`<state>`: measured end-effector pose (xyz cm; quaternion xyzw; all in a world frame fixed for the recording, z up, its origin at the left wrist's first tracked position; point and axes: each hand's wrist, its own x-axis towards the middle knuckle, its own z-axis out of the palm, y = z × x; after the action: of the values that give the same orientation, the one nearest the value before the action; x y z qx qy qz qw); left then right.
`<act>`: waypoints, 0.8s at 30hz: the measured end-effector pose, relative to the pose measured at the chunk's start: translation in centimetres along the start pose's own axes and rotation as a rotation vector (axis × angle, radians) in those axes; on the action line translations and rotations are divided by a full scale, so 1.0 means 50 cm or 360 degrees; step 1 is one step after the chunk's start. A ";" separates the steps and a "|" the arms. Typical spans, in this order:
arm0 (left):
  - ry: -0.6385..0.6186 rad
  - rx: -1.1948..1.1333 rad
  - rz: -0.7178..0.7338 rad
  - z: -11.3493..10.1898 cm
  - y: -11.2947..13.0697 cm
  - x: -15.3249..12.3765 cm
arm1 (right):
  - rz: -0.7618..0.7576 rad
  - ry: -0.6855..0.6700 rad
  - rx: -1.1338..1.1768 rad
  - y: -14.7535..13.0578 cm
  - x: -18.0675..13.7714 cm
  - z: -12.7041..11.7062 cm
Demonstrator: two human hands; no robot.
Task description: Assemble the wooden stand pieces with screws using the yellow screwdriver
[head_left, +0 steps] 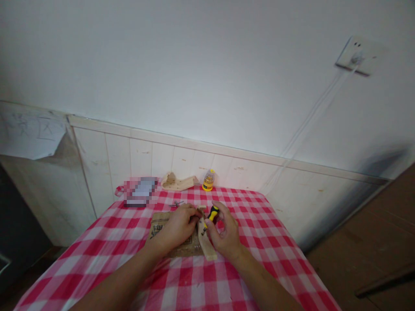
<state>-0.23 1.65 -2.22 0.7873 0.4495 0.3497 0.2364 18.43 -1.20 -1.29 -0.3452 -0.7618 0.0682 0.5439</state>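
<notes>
My right hand (227, 233) is closed around a short yellow and black screwdriver (213, 213). The tool tilts, its lower end close to a pale wooden piece (208, 249); whether the tip touches the wood is too small to tell. At the far end of that piece, the fingers of my left hand (184, 220) are pressed together on the wood. Beneath the piece and my left hand lies a brown burlap cloth (157, 222) with dark printing. My left hand hides part of the cloth.
A red and white checked cloth (184, 285) covers the table. Toward the wall stand a curved wooden part (178, 185) and a yellow-capped clear container (208, 180). Small metal pieces (176, 204) lie beyond my left hand. A blurred-out flat device (141, 192) sits at the back left.
</notes>
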 end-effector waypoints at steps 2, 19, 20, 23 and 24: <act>0.0009 -0.0002 0.0003 0.000 0.001 0.000 | 0.0084 0.0086 0.0052 0.009 -0.004 0.006; 0.0038 0.0009 -0.0007 -0.003 0.005 0.001 | 0.0266 0.0064 0.0071 0.049 -0.012 0.033; 0.0038 0.0002 -0.0014 -0.003 0.005 0.001 | 0.0271 0.0049 0.0085 0.049 -0.011 0.033; 0.0057 -0.0014 -0.0025 -0.002 0.007 0.000 | 0.0268 -0.0008 0.0140 0.050 -0.009 0.032; 0.0061 -0.0014 -0.0027 -0.002 0.007 -0.001 | 0.0267 -0.0024 0.0160 0.051 -0.009 0.032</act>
<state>-0.12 1.45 -1.91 0.7756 0.4590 0.3646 0.2341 18.25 0.89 -3.52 -0.3796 -0.7299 0.1545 0.5471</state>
